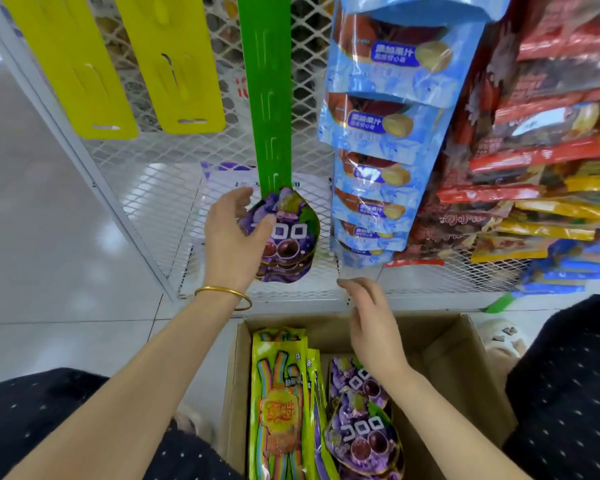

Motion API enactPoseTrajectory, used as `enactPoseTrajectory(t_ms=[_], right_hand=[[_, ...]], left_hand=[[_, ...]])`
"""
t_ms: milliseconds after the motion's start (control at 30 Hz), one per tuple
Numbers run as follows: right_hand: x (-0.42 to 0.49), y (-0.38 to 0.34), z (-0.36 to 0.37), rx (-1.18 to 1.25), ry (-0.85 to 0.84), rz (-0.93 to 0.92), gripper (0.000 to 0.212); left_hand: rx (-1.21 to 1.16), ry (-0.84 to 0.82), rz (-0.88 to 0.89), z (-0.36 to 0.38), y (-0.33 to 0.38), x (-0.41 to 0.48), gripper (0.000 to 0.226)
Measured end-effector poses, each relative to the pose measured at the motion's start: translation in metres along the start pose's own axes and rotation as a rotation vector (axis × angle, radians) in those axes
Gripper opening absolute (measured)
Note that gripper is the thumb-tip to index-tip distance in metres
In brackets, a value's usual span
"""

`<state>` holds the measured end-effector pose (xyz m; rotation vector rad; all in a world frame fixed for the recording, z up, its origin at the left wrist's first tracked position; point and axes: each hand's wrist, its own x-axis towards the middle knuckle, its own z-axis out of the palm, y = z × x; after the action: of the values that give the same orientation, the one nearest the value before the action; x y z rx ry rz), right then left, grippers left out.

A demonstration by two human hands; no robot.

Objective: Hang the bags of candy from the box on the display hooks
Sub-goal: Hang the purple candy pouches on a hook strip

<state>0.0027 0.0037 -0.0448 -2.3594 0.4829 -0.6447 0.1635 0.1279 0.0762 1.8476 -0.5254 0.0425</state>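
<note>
White expanded-metal mesh rack (160, 202) fills the upper frame. Open brown cardboard box (465, 368) bottom centre, holding glossy green rainbow-candy bags (278, 403) and leaf-shaped purple grape bags (361, 441). Shiny blue bags (388, 133) hang in a column upper right. Flat plastic strips: green strip (267, 98) centre, yellow strips (77, 64) upper left. Left hand (232, 240), gold bangle (222, 293) on the wrist, pinches hanging purple bags (291, 244) at the green strip's bottom end. Right hand (371, 323) hovers over the box, fingers relaxed, holding nothing.

Left hand (234, 233) grips purple bag (284, 233) at green strip (269, 98) base. Right hand (371, 320), fingers relaxed, above box (465, 368).
</note>
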Motion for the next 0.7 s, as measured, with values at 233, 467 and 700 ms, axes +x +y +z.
enactPoseTrajectory(t_ms=[233, 467, 700], right_hand=[[-0.083, 0.117, 0.038, -0.169, -0.582, 0.757, 0.038], [-0.113, 0.13, 0.06, -0.152, -0.731, 0.854, 0.054], [-0.114, 0.133, 0.055, -0.219, -0.726, 1.01, 0.052]], left_hand=[[0.236, 0.055, 0.281, 0.015, -0.014, -0.047, 0.038], [0.292, -0.027, 0.266, 0.019, -0.026, -0.061, 0.037], [0.283, -0.144, 0.175, 0.032, -0.038, -0.069, 0.037]])
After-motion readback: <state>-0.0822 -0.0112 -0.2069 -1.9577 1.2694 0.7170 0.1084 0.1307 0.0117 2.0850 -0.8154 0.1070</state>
